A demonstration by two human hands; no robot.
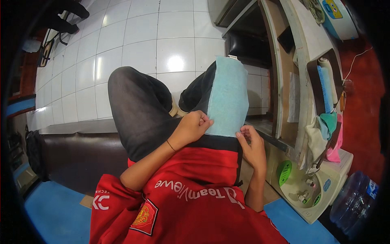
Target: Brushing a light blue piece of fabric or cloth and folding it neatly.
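Observation:
A light blue cloth [228,95] lies spread lengthwise over my right thigh, its far end hanging at the knee with a small white tag. My left hand [194,127] pinches the cloth's near left corner, fingers curled. At the near right corner, my right hand [252,144] holds the edge between thumb and fingers. Both hands rest close to my lap, with the cloth's near edge stretched between them. Dark trousers [138,105] cover my legs.
On the right stands a wooden shelf unit [298,81] with a dark basket of folded cloths [325,83] and hanging cloths [321,134]. A water dispenser [298,191] and large bottle [355,203] are lower right. I sit on a dark brown bench [81,158]. Another person's legs [65,20] show far left.

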